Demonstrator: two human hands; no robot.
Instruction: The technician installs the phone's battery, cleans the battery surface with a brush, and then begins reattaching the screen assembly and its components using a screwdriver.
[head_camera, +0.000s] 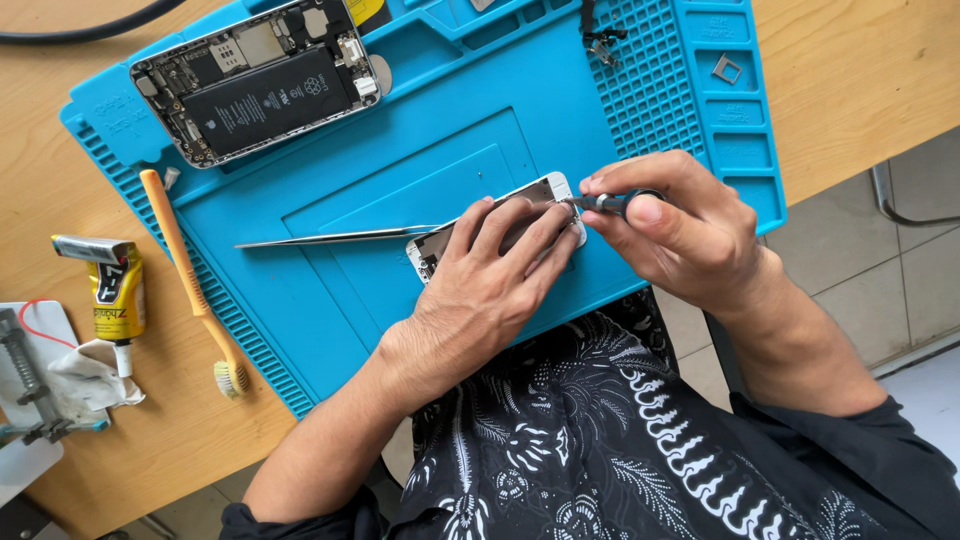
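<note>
My left hand (495, 275) lies flat on a white phone screen panel (545, 190) near the front edge of the blue repair mat (400, 150), fingers pressing it down. A pair of metal tweezers (330, 238) sticks out leftward from under that hand. My right hand (680, 225) pinches a small dark screwdriver (605, 203), its tip touching the panel's upper right corner. The opened phone body (260, 85) with its black battery lies at the mat's far left corner.
An orange-handled brush (190, 270) lies across the mat's left edge. A yellow glue tube (115, 300), a crumpled cloth (90, 375) and a metal clamp (25, 380) sit on the wooden table at left. Small screws and parts (603, 40) rest on the mat's gridded area.
</note>
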